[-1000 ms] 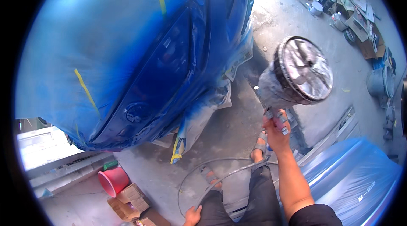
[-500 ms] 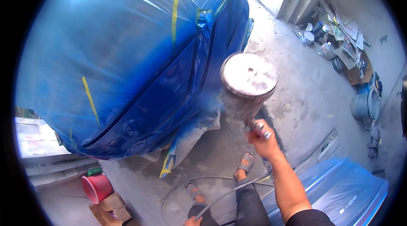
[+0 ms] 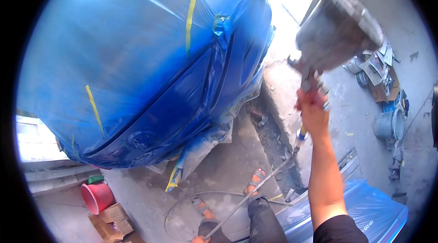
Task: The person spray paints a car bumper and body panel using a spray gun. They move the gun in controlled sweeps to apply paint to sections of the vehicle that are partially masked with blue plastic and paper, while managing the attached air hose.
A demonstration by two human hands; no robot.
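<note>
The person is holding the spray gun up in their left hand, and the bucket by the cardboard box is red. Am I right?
Not quite: the spray gun is up in the right hand, as the head view shows. The bucket by the cardboard box is red.

Grey floor (image 3: 228,158) bears a hose (image 3: 235,209), red bucket (image 3: 97,198) and cardboard box (image 3: 119,218).
</note>
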